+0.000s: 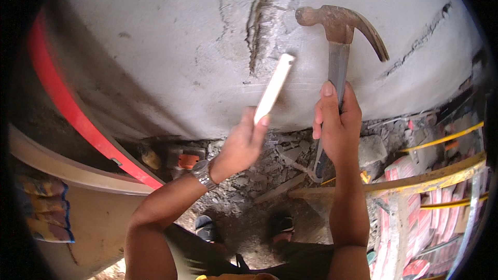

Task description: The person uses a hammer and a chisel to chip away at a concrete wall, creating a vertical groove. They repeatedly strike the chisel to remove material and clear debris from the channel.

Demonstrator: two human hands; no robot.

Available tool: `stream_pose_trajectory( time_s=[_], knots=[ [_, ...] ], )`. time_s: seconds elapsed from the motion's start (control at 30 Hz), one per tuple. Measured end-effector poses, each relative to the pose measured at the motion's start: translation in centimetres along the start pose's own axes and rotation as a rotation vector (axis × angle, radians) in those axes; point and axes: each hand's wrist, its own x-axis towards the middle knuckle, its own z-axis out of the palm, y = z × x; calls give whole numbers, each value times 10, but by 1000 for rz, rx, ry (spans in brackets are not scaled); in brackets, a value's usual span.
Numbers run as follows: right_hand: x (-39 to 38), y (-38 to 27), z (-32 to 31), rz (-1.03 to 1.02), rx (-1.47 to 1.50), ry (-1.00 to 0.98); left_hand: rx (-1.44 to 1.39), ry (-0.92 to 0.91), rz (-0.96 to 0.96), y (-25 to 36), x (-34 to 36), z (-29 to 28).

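In my right hand (338, 124) is a claw hammer (340, 26) with a rusty head and a grey handle. The fingers wrap round the handle, with the head up, its face to the left and its claw to the right. My left hand (239, 142) is closed round the lower end of a pale, flat bar (275, 85), which slants up and right. A small dark spot shows near its upper end; its exact kind is unclear. Behind both tools is a grey plastered wall (181, 46) with a rough vertical groove (258, 26), left of the hammer head.
Rubble (241, 181) lies along the wall's foot, around my shoes (205, 226). A red straight bar (67, 98) stands at the left, near a patterned cloth (45, 207). Yellowish rails (430, 179) and pink-and-white packages (441, 212) are at the right. Another diagonal groove (420, 41) marks the wall.
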Motion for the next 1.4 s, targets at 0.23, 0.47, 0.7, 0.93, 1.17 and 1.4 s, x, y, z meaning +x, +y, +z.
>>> stream_pose_trajectory(
  time_s=[0.23,0.47,0.7,0.93,1.17,1.4],
  knots=[
    [-49,49,22,68,415,119,229,154,86,-48,2,-9],
    [-111,112,63,285,741,133,161,104,59,-53,25,3],
    [-120,119,83,472,689,248,289,189,177,-74,28,-1],
    [-94,113,121,193,859,499,251,94,133,-69,33,-24],
    [-87,109,127,186,838,397,349,129,201,-77,36,-19],
    [-89,113,131,50,871,459,368,144,136,-69,31,-19]
  ],
)
